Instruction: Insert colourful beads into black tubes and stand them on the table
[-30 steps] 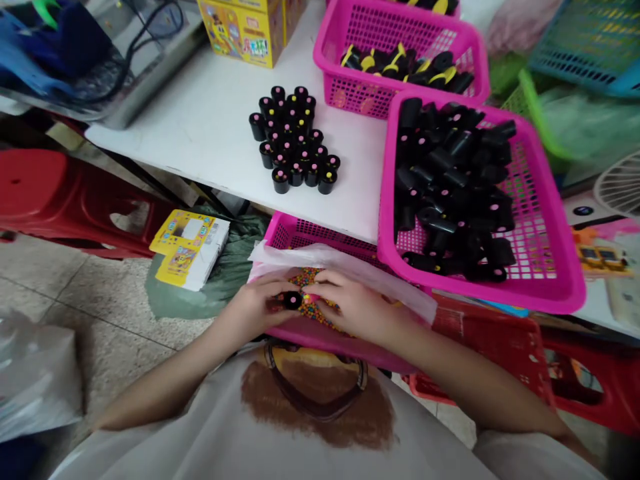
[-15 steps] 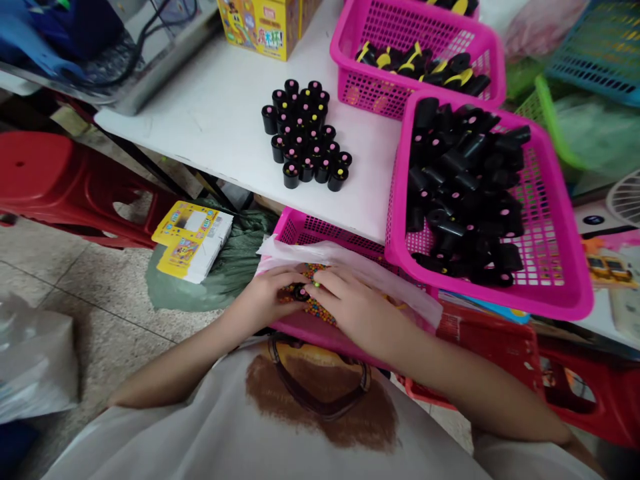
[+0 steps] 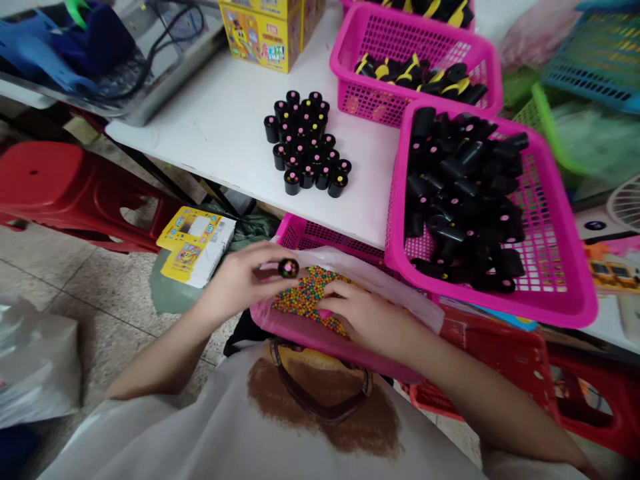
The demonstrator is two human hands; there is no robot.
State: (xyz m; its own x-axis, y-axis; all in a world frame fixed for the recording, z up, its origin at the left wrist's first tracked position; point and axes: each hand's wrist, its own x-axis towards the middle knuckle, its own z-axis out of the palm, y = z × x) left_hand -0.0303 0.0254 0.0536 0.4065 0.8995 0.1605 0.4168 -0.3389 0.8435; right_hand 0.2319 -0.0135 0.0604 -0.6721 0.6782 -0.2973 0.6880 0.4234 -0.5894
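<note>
Nearest the viewer, 2 bare hands are working at a pink container lined with translucent whitish plastic film and holding loose, round, multicoloured beads. Careful handling, as a judgement, is calling for a light but firm hold, a cup mouth turned upward, and fingers working directly above the beads, so that strays are dropping back onto the film. The left hand is closing its thumb and fingers around a small black cylindrical cup, gripping the barrel from the left at the left edge of the bead bed; the mouth is facing the viewer and showing coloured dots inside. The right hand is reaching in from the right, back uppermost, fingers partly curling at the beads; a small bright pink object is showing at its fingertips, but whether they are gripping it cannot be told. Beyond the container, a cluster of black cups is standing upright on a white table, with pink or yellow dots showing in their tops. To the right, a bright pink perforated plastic basket is holding jumbled black cylinders. Farther back, a 2nd pink basket is containing black-and-yellow pieces, and a yellow printed carton is standing to its left.
</note>
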